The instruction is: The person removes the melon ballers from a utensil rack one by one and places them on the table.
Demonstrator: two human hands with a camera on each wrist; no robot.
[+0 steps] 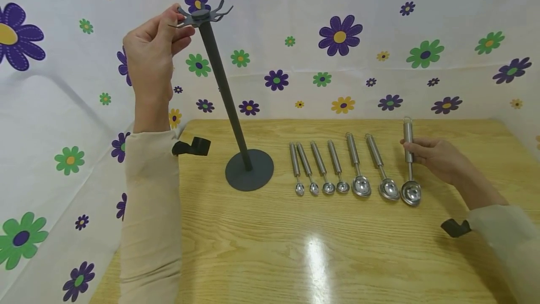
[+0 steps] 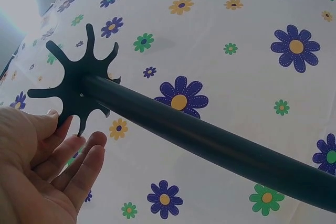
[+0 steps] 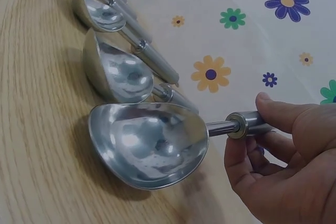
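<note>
A dark grey utensil stand point(image 1: 221, 79) with a round base and a ring of curved hooks point(image 2: 79, 77) stands at the left of the table. My left hand point(image 1: 153, 55) pinches one of those hooks at the top between thumb and fingers. On the right, my right hand point(image 1: 438, 156) grips the steel handle of the rightmost scoop point(image 1: 411, 193), thumb on one side and fingers on the other. Its shiny bowl point(image 3: 152, 142) faces up in the right wrist view. Whether that bowl touches the table I cannot tell.
Several more steel scoops and spoons lie in a row left of the held one, from a large scoop point(image 1: 389, 189) down to a small spoon point(image 1: 299, 188). A wooden table point(image 1: 253, 238) bears them. Flower-printed cloth point(image 1: 295, 22) hangs behind and at the left.
</note>
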